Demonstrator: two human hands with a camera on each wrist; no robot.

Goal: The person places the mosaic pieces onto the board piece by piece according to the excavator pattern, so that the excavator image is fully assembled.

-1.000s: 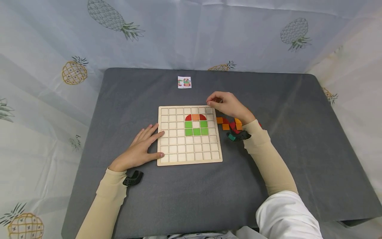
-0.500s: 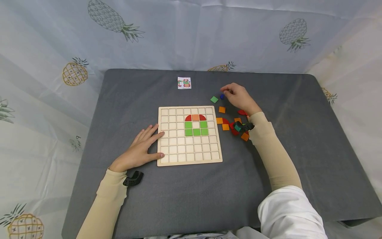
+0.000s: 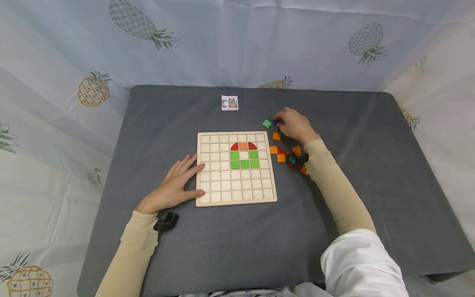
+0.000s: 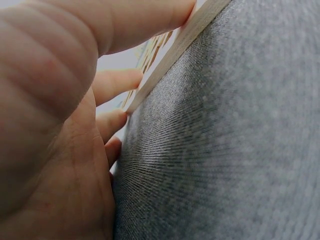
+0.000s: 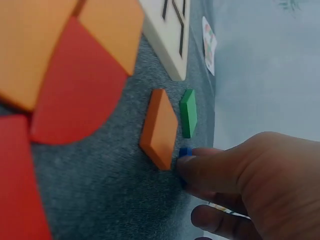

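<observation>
your right hand point(image 3: 295, 125): one, fingers bent, thumb and fingertip pinching a small blue piece point(image 5: 185, 151) low over the dark grey table point(image 3: 167, 123), past the far right corner of the board point(image 3: 217, 175). your left hand point(image 3: 168, 189): one, fingers extended and spread, gripping nothing, thumb and index fingertip resting on the board's left side. board: pale, square, divided into cells, lying flat between your hands. set in it, right of centre toward the far side: one orange square point(image 3: 243, 145) between two rounded red pieces point(image 3: 234, 146); nearer to you, five green squares point(image 3: 245, 164) in a u around a bare cell. loose, beside the blue piece: one green piece point(image 3: 266, 123); nearer to you, one orange piece point(image 3: 276, 136). loose, right of the board: a cluster of orange and red pieces point(image 3: 281, 158), partly hidden under your right wrist. beyond the board: one small printed card point(image 3: 229, 103), flat. behind the table: one pale curtain point(image 3: 237, 49), pineapple print. on your left wrist: one black device point(image 3: 166, 222).
</observation>
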